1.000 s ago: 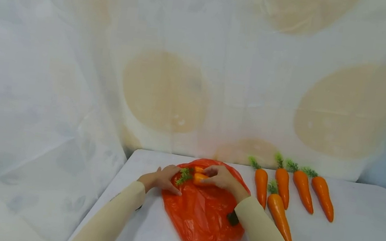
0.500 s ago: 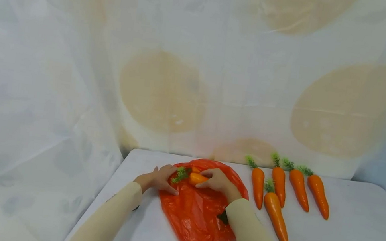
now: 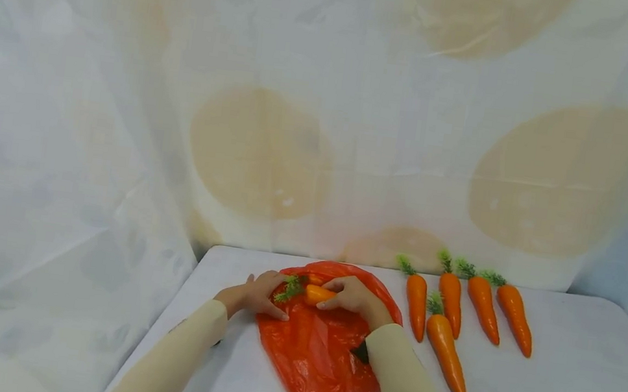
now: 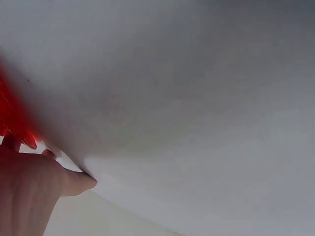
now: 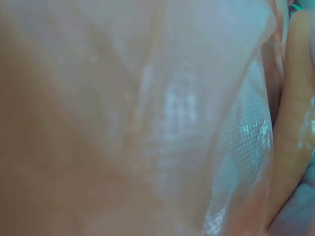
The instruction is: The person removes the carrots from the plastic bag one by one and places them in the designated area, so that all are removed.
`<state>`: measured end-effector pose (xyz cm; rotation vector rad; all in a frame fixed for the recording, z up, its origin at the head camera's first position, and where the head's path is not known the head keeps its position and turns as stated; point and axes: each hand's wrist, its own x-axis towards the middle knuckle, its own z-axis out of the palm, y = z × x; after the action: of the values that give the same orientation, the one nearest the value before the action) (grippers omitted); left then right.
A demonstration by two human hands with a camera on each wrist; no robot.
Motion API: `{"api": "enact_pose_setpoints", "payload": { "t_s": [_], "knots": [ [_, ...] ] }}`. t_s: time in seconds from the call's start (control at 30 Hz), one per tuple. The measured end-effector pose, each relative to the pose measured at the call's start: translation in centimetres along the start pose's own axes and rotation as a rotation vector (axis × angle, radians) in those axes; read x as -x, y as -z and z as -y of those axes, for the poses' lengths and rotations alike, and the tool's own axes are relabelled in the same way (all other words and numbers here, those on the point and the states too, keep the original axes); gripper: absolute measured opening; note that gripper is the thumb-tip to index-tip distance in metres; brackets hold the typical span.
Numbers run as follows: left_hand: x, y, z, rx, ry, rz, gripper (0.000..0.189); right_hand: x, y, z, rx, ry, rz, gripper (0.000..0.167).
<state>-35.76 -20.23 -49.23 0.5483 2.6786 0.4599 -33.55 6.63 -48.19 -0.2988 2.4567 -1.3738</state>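
Note:
An orange carrot [image 3: 315,295] with a leafy green top [image 3: 289,289] lies at the mouth of a red plastic bag [image 3: 323,360] in the head view. My right hand [image 3: 357,299] grips it, thumb on the near side and fingers over the far side. Just behind it shows part of a second carrot [image 3: 313,280]. At the bag's left edge, my left hand [image 3: 257,294] rests with thumb and fingers spread, beside the leafy top. The left wrist view shows that hand's thumb [image 4: 78,183] straight and its fingers at the red bag edge [image 4: 17,118]. The right wrist view is mostly filled by blurred translucent plastic [image 5: 147,123].
Several carrots [image 3: 485,310] lie on the white table [image 3: 573,385] right of the bag, one [image 3: 447,356] nearer the front. A pale curtain [image 3: 404,135] with tan spots hangs behind the table, and another white sheet [image 3: 81,226] hangs at the left.
The head view has shifted slightly, moving the scene a little left. My right wrist has drawn a little left over the bag, hand still on the carrot. The left hand keeps its place.

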Motion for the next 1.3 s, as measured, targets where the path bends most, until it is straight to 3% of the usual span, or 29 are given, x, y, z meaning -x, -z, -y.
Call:
{"api": "enact_pose_setpoints", "payload": {
  "t_s": [0.17, 0.4, 0.57, 0.9, 1.3],
  "knots": [
    [-0.3, 0.1, 0.4, -0.015, 0.017, 0.011, 0.102, -0.5, -0.1, 0.1, 0.035, -0.022, 0.007, 0.045],
    [-1.2, -1.0, 0.1, 0.007, -0.008, 0.02, 0.099, -0.1, 0.0, -0.4, 0.054, -0.033, -0.012, 0.041],
    [-0.8, -1.5, 0.4, 0.003, 0.008, 0.024, 0.097, 0.0, -0.8, -0.7, 0.014, -0.035, 0.026, 0.036],
    [-0.3, -0.4, 0.2, -0.038, -0.025, -0.003, 0.096, -0.6, -1.2, 0.5, 0.07, -0.005, 0.029, 0.032],
    [-0.6, -0.7, 0.5, -0.046, -0.037, -0.002, 0.098, -0.6, -1.3, 0.6, 0.106, -0.003, 0.021, 0.034]
  ]
}}
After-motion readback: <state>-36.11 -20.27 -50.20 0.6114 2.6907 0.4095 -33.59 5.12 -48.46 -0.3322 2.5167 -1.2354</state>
